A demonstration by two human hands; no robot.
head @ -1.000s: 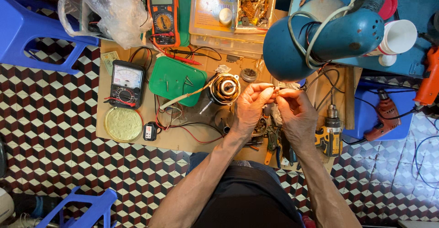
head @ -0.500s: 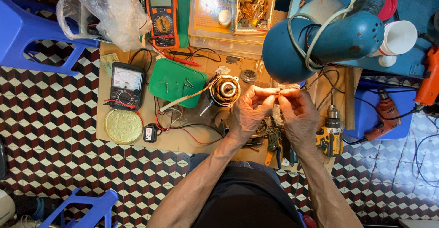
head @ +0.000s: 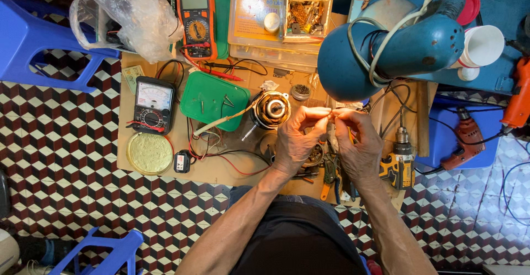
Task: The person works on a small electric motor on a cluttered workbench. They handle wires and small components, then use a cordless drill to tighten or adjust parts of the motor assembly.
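Two hands over a cardboard work mat (head: 232, 167) on a checkered tile floor. Left hand (head: 295, 140) and right hand (head: 359, 145) meet fingertip to fingertip, each pinched shut on something small and thin between them; too small to tell what it is, possibly a wire end. The pinch sits just right of one wound motor core (head: 270, 109), which lies on the mat near the left hand, not touched.

Counts: two multimeters, one orange digital meter (head: 196, 18) at the top and one black analog meter (head: 153, 104) on the left. One green lid (head: 212, 99) with a few small screws on it, between the analog meter and the motor core. One round yellow tin (head: 149, 153) below the analog meter. One small black block (head: 182, 162) beside the tin. One clear plastic bag (head: 132, 15) at top left. One clear parts box (head: 279, 15) at top centre. One blue fan housing (head: 386, 49) with a pale cord coiled round it, just above the hands. One yellow cordless drill (head: 398, 162) just right of the right hand. One red corded drill (head: 466, 137) farther right. One white cup (head: 480, 46). Two blue plastic stools, one (head: 33, 38) top left, one (head: 105, 250) bottom left.

Red and black leads trail across the mat under the left wrist. Pliers and other tools lie beneath the hands, partly hidden.
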